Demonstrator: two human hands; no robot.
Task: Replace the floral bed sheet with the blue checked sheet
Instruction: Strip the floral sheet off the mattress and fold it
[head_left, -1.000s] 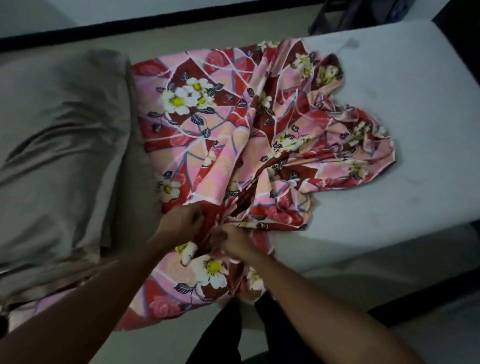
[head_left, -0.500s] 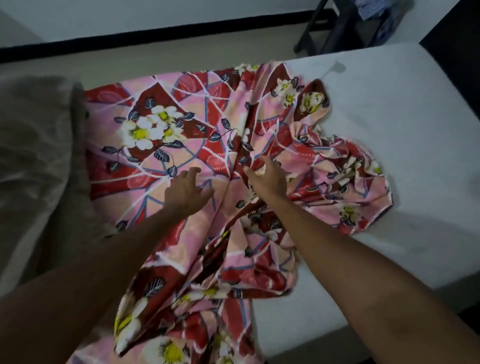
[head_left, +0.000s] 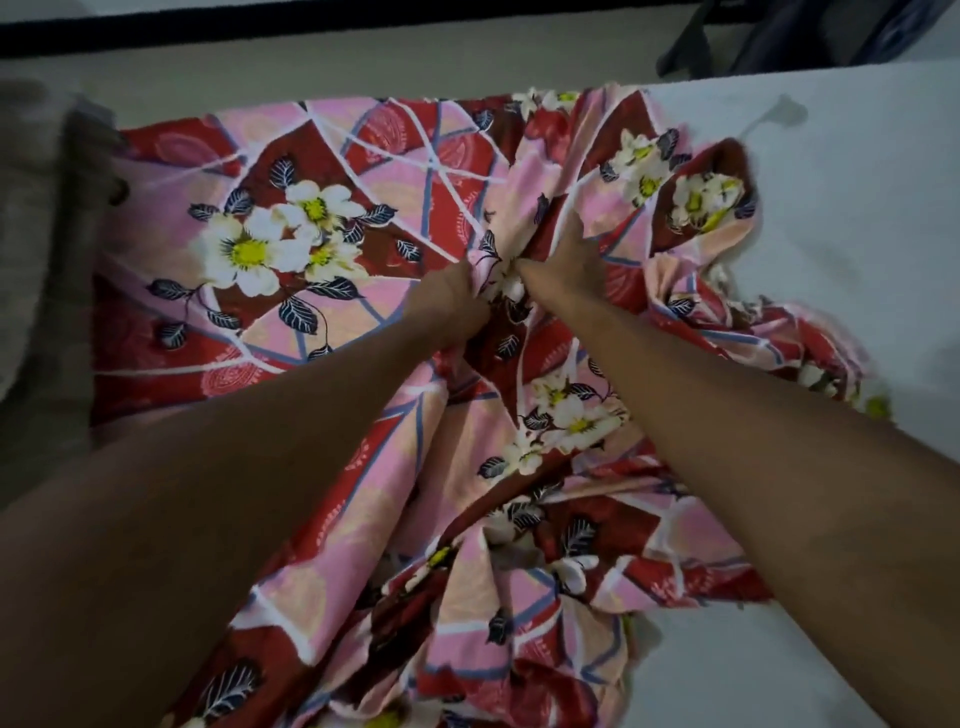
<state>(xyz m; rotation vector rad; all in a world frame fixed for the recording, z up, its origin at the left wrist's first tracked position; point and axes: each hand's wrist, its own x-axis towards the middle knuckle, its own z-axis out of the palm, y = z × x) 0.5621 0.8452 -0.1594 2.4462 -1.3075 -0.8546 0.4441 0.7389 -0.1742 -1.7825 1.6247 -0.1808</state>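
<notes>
Floral bed sheet (head_left: 311, 234) is mid-removal: left hand (head_left: 447, 304) and right hand (head_left: 566, 262), side by side, each clutch a bunched fold; the next pull should drag it off the mattress (head_left: 857, 234).

Left hand (head_left: 448, 301): fingertips inside floral sheet (head_left: 363, 156) folds

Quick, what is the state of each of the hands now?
Left hand: grips a bunch of the pink and red floral bed sheet.
Right hand: grips the same sheet beside it.
</notes>
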